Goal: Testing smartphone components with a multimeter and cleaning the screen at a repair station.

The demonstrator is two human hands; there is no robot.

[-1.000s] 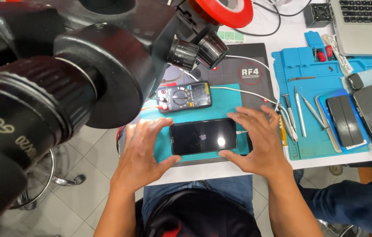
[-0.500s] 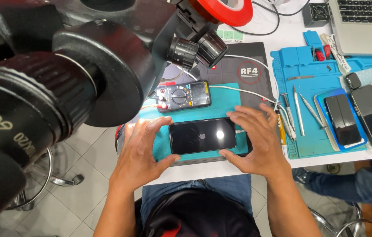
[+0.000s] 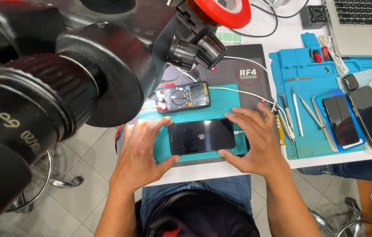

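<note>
While the dark phone (image 3: 202, 136) lies flat and sideways near the middle of the frame, both hands frame it at its short ends. The left hand (image 3: 140, 153) sits at the phone's left end, its thumb and forefinger spread around the corner there and grasping the edge. The right hand (image 3: 256, 140) covers the right end, fingers arched over the top edge and thumb under the lower edge, so it too grips the phone. The screen is black with a small pale logo at its centre. The phone rests on a teal mat (image 3: 225, 109) that lies on the white table (image 3: 262, 30).

Just above the phone, toward the centre of the frame, a dark meter (image 3: 183, 97) with a round dial lies on the same mat, and a white cable (image 3: 238, 91) runs from beside it toward the phone's right end. At the right of the frame a blue work mat (image 3: 309, 70) carries several slim metal tools (image 3: 297, 116) and two more phones (image 3: 357, 118) side by side. A laptop (image 3: 361, 22) sits in the upper right corner. A large black microscope (image 3: 63, 74) fills the upper left of the frame, very close to the camera, with a red ring (image 3: 221, 11) above it at the top centre.
</note>
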